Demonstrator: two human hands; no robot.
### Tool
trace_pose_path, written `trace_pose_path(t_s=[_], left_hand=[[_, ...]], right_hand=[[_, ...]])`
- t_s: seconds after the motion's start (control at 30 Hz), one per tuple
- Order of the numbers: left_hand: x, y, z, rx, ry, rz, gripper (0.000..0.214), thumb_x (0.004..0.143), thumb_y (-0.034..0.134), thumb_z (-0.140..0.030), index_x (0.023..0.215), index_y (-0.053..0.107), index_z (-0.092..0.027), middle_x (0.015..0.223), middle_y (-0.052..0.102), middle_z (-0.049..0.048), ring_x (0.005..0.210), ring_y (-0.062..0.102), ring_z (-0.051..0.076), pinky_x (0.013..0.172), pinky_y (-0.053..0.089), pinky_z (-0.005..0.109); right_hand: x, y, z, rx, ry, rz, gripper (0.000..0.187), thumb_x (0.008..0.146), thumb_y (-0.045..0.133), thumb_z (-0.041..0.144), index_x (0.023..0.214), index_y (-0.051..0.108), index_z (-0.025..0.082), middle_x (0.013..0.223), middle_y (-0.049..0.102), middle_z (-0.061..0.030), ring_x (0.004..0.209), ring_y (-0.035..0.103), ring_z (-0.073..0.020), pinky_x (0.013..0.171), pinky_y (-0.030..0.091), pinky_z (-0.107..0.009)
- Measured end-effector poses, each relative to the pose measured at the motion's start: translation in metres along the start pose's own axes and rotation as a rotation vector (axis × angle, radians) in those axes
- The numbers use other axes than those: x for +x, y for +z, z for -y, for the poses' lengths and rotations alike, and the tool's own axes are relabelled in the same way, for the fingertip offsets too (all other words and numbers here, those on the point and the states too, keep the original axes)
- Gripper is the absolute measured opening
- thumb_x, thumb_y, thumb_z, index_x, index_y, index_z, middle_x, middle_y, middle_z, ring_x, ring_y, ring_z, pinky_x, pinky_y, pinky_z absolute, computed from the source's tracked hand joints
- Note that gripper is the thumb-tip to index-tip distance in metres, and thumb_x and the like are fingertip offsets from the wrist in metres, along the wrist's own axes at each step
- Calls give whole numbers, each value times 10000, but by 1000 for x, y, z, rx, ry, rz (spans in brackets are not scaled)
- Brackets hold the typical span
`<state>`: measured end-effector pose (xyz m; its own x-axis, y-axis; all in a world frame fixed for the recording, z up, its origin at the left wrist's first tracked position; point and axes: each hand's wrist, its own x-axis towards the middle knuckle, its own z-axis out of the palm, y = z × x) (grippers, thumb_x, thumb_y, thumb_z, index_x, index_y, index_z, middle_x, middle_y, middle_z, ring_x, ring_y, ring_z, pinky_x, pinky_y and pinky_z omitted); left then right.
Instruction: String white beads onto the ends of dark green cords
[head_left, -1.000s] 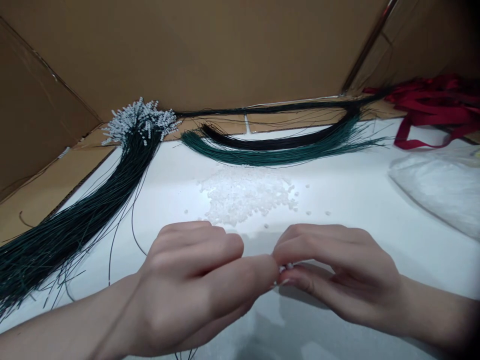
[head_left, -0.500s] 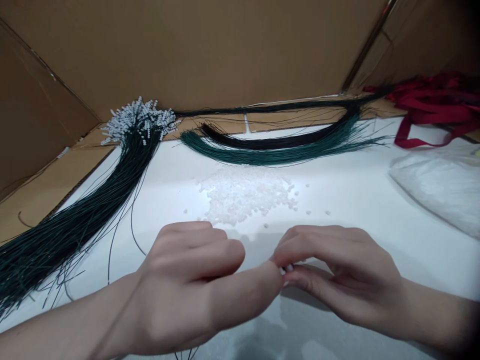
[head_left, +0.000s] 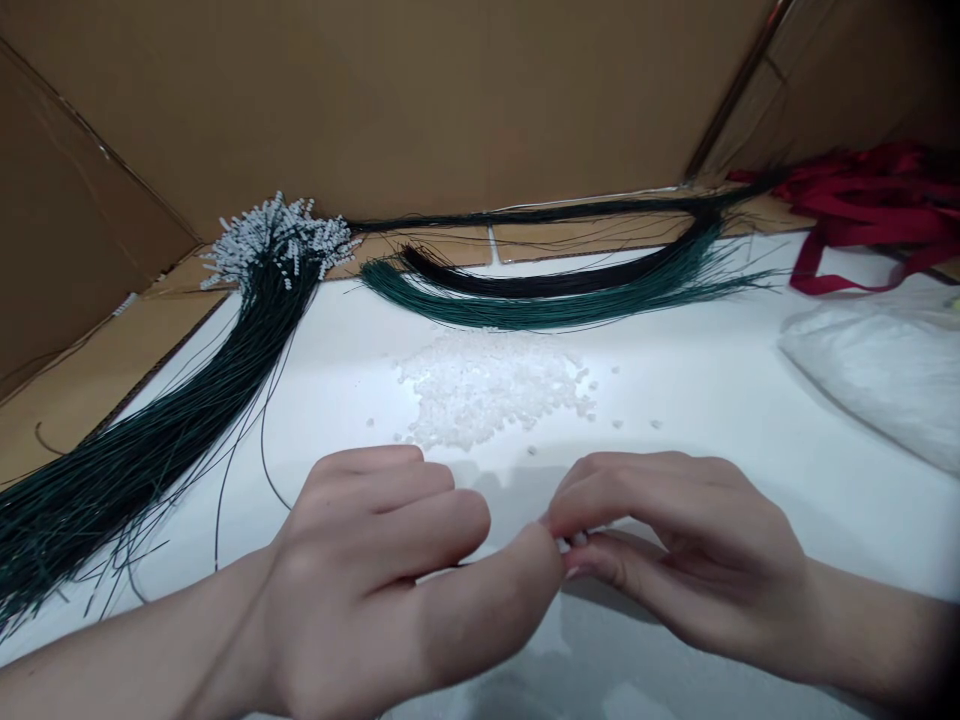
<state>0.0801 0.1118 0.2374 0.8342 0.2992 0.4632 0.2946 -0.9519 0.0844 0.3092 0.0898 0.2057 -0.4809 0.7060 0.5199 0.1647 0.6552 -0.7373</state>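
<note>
My left hand (head_left: 397, 580) is closed, knuckles up, with its fingers curled under. Its thumb tip meets the fingertips of my right hand (head_left: 697, 550); whatever the left fingers grip is hidden beneath them. Between thumb and forefinger, my right hand pinches small white beads (head_left: 577, 539), only partly visible. Beyond both hands, a loose spread of translucent white beads (head_left: 487, 390) lies on the white board (head_left: 322, 370).
On the left lies a thick bundle of dark green wires (head_left: 225, 390) topped with white beads (head_left: 281, 240). Green and black wires (head_left: 540, 305) curve along the back. To the right are red ribbon (head_left: 862, 225) and a clear plastic bag (head_left: 877, 365). Cardboard walls (head_left: 450, 100) stand behind.
My left hand has shifted and tilted slightly, its thumb still against the right fingertips. The dark wire ends below it have mostly gone from view. My right hand has barely moved.
</note>
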Motion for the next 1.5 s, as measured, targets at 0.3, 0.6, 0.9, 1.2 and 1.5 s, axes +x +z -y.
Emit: trace_pose_path(t_s=[0.3, 0.6, 0.9, 1.2, 1.5], left_hand=[[-2, 0, -2, -7, 7, 12, 283, 864, 618, -109, 1145, 641, -137, 587, 439, -37, 555, 305, 146, 505, 229, 309], [-4, -1, -7, -33, -22, 23, 325, 881, 524, -74, 1190, 622, -85, 599, 461, -26, 546, 380, 138, 506, 261, 317], [7, 6, -9, -235, -156, -31, 216, 869, 453, -54, 985, 592, -171, 610, 540, -14, 517, 448, 131, 474, 325, 280], [1, 4, -20, -236, -236, -70, 43, 934, 536, -177, 916, 548, -213, 640, 608, 1, 488, 428, 128, 459, 329, 301], [6, 6, -12, -204, -117, -156, 44, 945, 484, -193, 928, 519, -212, 616, 599, -3, 491, 448, 145, 443, 330, 307]], right_hand=[[-2, -1, -1, 15, 20, 4, 29, 871, 654, 64, 860, 659, 90, 729, 681, -20, 650, 606, -55, 604, 478, -134], [-1, 2, 0, 12, 31, -37, 45, 841, 672, 33, 844, 669, 78, 721, 692, -28, 639, 613, -51, 589, 476, -120], [1, 1, 1, 16, 27, -34, 22, 871, 658, 76, 854, 668, 86, 719, 690, -33, 632, 616, -68, 567, 484, -147], [-1, 1, 1, 4, 20, -68, 17, 856, 677, 76, 870, 682, 84, 728, 694, -35, 635, 628, -76, 555, 496, -163], [0, 0, -2, 15, 15, -13, 32, 880, 651, 85, 875, 679, 71, 717, 678, -40, 634, 611, -77, 568, 486, -172]])
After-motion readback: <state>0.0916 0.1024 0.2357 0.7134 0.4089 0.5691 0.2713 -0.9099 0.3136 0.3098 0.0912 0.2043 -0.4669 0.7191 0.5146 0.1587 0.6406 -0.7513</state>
